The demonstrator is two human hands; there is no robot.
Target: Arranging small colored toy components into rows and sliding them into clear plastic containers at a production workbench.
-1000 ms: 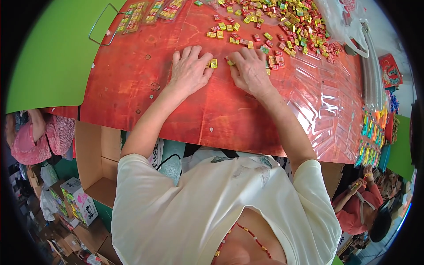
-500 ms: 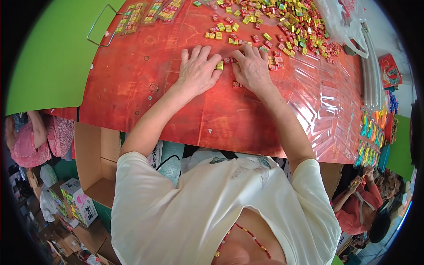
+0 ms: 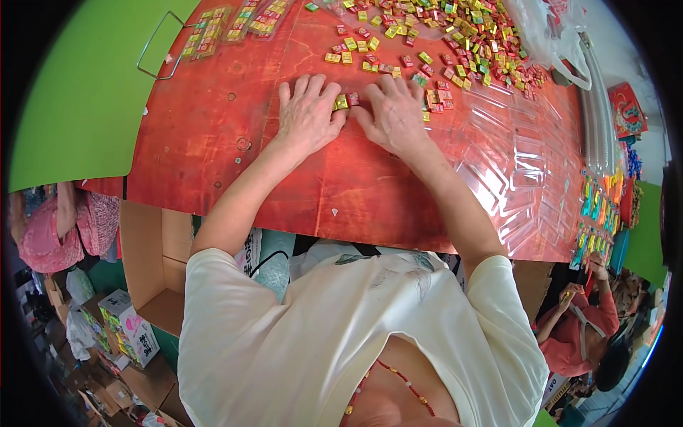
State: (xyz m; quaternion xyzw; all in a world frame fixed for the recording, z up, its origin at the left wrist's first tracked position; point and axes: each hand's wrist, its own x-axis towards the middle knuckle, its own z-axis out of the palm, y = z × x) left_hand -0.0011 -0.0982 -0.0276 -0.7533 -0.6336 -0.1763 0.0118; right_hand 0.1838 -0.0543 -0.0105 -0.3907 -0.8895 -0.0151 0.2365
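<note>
Both my hands rest on the red tabletop with a short row of tiny boxes between them. My left hand (image 3: pixel 307 112) has its fingers stretched forward and apart, and its index finger and thumb are beside a small yellow box (image 3: pixel 341 102). A small red box (image 3: pixel 353 99) stands against the yellow one. On the other side of the row, my right hand (image 3: pixel 393 115) is slightly curved with its fingers apart, its thumb pointing toward the red box. Whatever lies under the right palm is hidden. Just beyond its fingers sits a cluster of little red boxes (image 3: pixel 439 95).
A big pile of small red and yellow boxes (image 3: pixel 491 43) covers the far right. Clear plastic trays (image 3: pixel 523 164) lie at the right, filled packs (image 3: pixel 208 32) at the far left. A white plastic bag (image 3: pixel 548 35) stands behind. A co-worker (image 3: pixel 580 320) sits at the right.
My hands have shifted slightly left. The yellow and red boxes between them now show more clearly side by side. The red box near my right wrist no longer shows.
</note>
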